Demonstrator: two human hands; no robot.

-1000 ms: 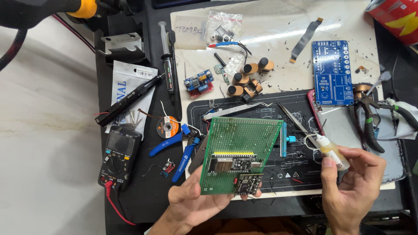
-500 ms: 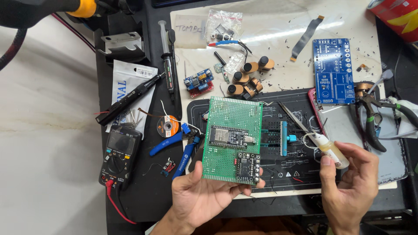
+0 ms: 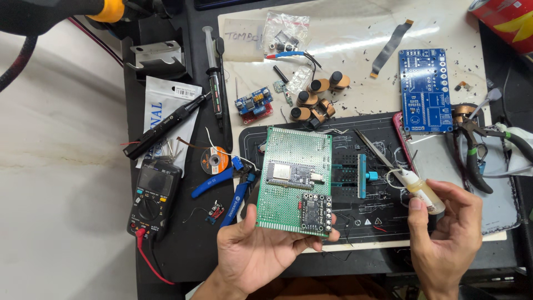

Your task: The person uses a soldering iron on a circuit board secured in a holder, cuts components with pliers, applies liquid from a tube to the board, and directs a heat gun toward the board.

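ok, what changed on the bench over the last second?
The left hand turned the green perfboard from tilted to nearly upright and raised it slightly; the grip is unchanged. The right hand still holds the small dropper bottle. Multimeter and blue circuit board stayed put.

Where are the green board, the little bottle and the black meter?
green board [image 3: 294, 153], head view, bare upper half.
little bottle [image 3: 423, 193], head view, its clear body.
black meter [image 3: 154, 201], head view, around its dial.

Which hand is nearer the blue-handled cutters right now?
Left. The left hand, holding the green perfboard, sits just below-right of the blue-handled cutters. The right hand, holding a small bottle, is far across the mat.
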